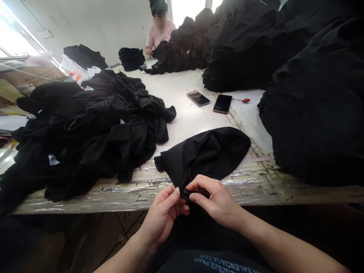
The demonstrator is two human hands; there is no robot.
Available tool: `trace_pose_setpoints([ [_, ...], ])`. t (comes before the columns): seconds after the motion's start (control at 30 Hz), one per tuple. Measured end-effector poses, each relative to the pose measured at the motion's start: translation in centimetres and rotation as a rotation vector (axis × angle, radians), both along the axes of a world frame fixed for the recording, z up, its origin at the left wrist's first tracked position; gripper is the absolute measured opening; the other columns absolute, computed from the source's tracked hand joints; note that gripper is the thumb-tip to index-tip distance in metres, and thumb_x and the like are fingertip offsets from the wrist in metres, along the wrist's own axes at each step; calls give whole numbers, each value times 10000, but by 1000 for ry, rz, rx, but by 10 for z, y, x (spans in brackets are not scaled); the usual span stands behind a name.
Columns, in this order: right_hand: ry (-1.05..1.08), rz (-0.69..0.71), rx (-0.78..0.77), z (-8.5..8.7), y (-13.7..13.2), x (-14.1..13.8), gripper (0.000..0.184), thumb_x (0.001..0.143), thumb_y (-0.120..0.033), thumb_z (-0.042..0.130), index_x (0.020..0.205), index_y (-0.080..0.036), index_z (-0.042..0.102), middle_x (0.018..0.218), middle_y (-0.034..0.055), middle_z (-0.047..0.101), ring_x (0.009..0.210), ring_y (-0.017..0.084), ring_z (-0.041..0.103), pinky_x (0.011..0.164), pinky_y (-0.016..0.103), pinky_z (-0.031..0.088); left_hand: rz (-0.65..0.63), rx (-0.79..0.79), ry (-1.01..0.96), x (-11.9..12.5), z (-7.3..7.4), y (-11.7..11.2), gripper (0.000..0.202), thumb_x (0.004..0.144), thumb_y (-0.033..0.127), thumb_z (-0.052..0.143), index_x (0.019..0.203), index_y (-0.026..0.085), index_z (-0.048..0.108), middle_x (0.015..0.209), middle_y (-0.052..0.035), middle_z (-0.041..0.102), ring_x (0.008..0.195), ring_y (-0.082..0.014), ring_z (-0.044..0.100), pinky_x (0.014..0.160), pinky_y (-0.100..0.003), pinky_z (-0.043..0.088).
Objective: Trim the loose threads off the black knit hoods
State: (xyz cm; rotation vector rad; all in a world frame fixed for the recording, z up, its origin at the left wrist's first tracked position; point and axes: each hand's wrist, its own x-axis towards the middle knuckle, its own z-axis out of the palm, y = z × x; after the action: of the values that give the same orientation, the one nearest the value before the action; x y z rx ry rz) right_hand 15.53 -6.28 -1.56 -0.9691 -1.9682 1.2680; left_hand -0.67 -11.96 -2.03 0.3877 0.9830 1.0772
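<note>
Head-camera view from my station: my left grip [162, 217] and my right grip [215, 200] are together, both clamped on the gathered near end of a soft black knit garment [206, 153], with the fingers pinching the cloth close to the counter's near edge. The garment lies bunched in a rounded oval, mostly on a white counter [182, 94] overlaid with scuffed clear plastic film. A pale tape measure [257, 159] runs along the counter just right of it. A large heap of crumpled black garments [85, 132] lies to the left, and a taller black heap [318, 106] rises to the right. Two dark smartphones [198, 98] [222, 104] lie well beyond my grips, the second just beside a small red-handled tool [246, 100]. At the far end, a co-worker in a pale pink T-shirt [160, 36] rests a hand on black cloth.
</note>
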Motion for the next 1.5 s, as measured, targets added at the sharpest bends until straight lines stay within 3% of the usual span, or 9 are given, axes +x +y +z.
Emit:
trace_pose_setpoints([
  [0.27,1,-45,-64,1,-1,2,79,847,-170,521,847,-180,600,778,15,613,712,142,570,651,257,452,3,18,25,2,-1,0,202,804,312,664,813,119,603,727,-34,582,626,-118,567,611,-246,459],
  [0.4,-37,-29,53,0,-2,3,159,794,-190,594,950,-191,560,859,35,589,748,159,565,614,255,464,-50,44,30,9,-5,2,222,784,313,691,772,106,612,720,-43,584,661,-124,575,653,-252,471],
  [0.5,-85,-23,190,-5,-4,5,116,785,-147,587,889,-190,560,810,30,555,701,151,538,589,259,448,-66,30,10,14,-9,7,324,784,421,671,764,102,620,703,-59,596,672,-152,598,658,-277,487],
  [0.63,-103,-17,275,-9,-7,13,80,816,-115,531,839,-188,552,775,28,542,671,140,521,568,253,424,38,35,37,8,-14,27,419,780,526,629,911,128,620,826,-82,638,702,-175,621,605,-267,491],
  [0.83,-267,184,201,-7,-17,24,149,745,-47,538,802,-185,535,784,19,551,683,143,529,588,261,405,271,13,-13,-18,-19,55,311,796,426,653,904,136,617,829,-51,641,632,-127,594,530,-223,484],
  [1.07,-376,310,105,-1,-14,32,183,724,-40,557,823,-194,561,825,9,571,718,148,541,643,270,429,297,-6,77,-19,-15,52,262,735,335,736,811,99,651,765,-64,669,633,-128,601,529,-218,493],
  [1.3,-270,9,155,13,6,19,309,738,-217,687,1016,-195,555,937,36,572,768,161,563,632,263,460,194,64,139,8,-2,25,276,724,344,744,802,85,692,777,-85,686,674,-150,620,580,-238,511],
  [1.4,-184,-62,295,3,11,5,195,766,-163,642,939,-175,553,857,35,572,715,150,555,610,255,449,122,141,133,17,-2,19,281,764,345,707,878,88,699,849,-108,694,778,-189,644,686,-276,523],
  [1.5,-112,-100,427,-6,12,0,88,801,-83,542,808,-170,534,747,18,540,634,126,522,576,241,418,220,209,177,5,-6,33,304,786,350,687,1008,143,667,1043,-109,671,968,-231,624,791,-314,515],
])
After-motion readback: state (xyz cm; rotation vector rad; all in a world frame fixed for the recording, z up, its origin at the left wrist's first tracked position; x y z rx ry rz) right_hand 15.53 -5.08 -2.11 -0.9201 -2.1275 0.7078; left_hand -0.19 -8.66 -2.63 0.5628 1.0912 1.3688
